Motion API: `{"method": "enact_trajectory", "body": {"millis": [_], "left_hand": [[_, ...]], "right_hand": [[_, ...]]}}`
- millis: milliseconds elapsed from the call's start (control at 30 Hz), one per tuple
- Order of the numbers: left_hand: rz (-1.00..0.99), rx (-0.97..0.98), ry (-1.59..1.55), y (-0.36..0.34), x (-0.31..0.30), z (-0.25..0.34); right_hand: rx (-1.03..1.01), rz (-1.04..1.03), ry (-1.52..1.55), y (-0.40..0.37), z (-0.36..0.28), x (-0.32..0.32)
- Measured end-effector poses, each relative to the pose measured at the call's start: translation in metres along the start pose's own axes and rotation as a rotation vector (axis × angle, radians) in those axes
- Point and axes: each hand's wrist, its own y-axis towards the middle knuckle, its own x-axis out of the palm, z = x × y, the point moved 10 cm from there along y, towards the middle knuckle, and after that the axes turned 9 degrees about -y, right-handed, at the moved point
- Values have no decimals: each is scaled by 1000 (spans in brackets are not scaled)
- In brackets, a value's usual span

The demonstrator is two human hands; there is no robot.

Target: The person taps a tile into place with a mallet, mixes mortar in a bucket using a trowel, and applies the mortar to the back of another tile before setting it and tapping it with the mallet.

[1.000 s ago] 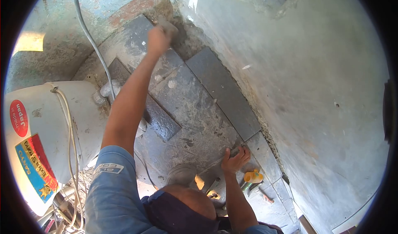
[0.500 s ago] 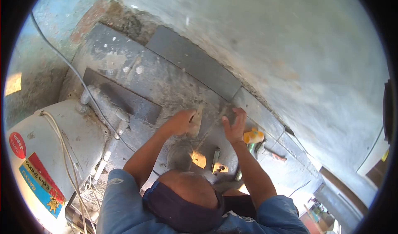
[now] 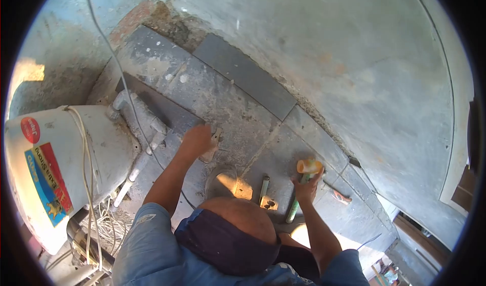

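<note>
My left hand (image 3: 196, 143) is closed around a flat, pale piece (image 3: 210, 151), perhaps a scraper; most of it is hidden by the fingers. It is held low over the dusty grey tiled floor. On the right, my right hand (image 3: 307, 187) has its thumb and fingers around the green handle of a mallet (image 3: 309, 166), just below its yellow-orange head. Between the hands stands a round grey container (image 3: 212, 184), partly sunlit. Close to it lies a short green-handled tool (image 3: 264, 185).
A loose grey tile (image 3: 245, 75) lies along the wall, and a darker tile strip (image 3: 174, 115) lies farther left. A white labelled tank (image 3: 96, 139) with pipes stands at left, a grey cable (image 3: 121, 78) hanging in front. A red-handled tool (image 3: 340, 197) lies right of the mallet.
My left hand has drawn back to the left with the pale piece. My right hand has come down from above the tiles onto the mallet. The view has shifted slightly.
</note>
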Motion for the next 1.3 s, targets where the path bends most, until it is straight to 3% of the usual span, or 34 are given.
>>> {"method": "enact_trajectory", "body": {"millis": [33,167,267,333,400,467,567,633,700,867,933,1033,1300], "left_hand": [[153,-12,-57,5,-24,7],[704,267,-81,55,-88,27],[929,267,-51,100,-98,21],[978,93,-72,122,-98,9],[965,17,-76,124,-96,14],[945,-61,-74,119,-89,14],[828,-155,-4,116,-87,12],[665,-179,-66,119,-81,11],[654,-179,-123,120,-78,10],[619,-189,-160,122,-80,6],[619,-178,-146,124,-79,7],[602,-181,-141,126,-77,6],[645,-156,-154,125,-78,8]], "right_hand": [[16,109,39,-7,13,4],[132,10,-142,-5,72,46],[-7,185,-134,-3,32,35],[-297,75,21,-5,-70,9],[-380,-182,315,-7,-179,-20],[-670,-152,400,-13,-268,-43],[-846,-192,243,23,-316,6],[-901,-29,-159,39,-353,24],[-872,19,-164,48,-381,22],[-898,128,-171,73,-405,31],[-786,-23,-426,91,-400,57],[-835,-6,-313,83,-405,48],[-744,-34,-426,97,-389,53]]}}
